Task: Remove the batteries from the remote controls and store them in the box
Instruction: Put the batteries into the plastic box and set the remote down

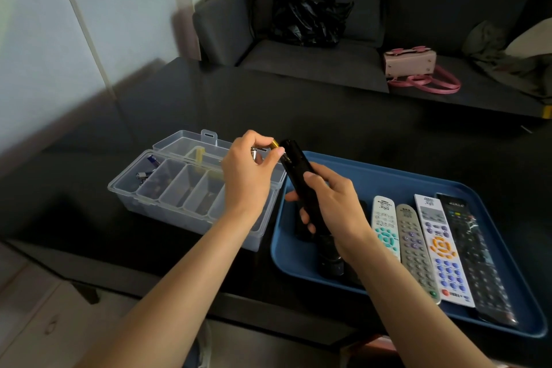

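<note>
A home living room: grey sofa [313,48] with a pink handbag [410,64] behind a dark coffee table [209,104].

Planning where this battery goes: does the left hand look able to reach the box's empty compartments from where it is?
Probably yes. The left hand, pinching the battery, hovers right over the open clear box; its lid is back and nothing covers the compartments.

- A single wide-angle view came from a camera worn on the person's head, looking forward and down.
- It sat close above the glossy black low table [185,104], with both bare forearms entering from the bottom edge.
- The clear plastic compartment box [167,188] lay left of centre and the blue rectangular plastic tray [388,176] lower right.
- The dark grey fabric sofa [313,60] filled the top, farther off.
- Straight lines bent near the frame edges.
</note>
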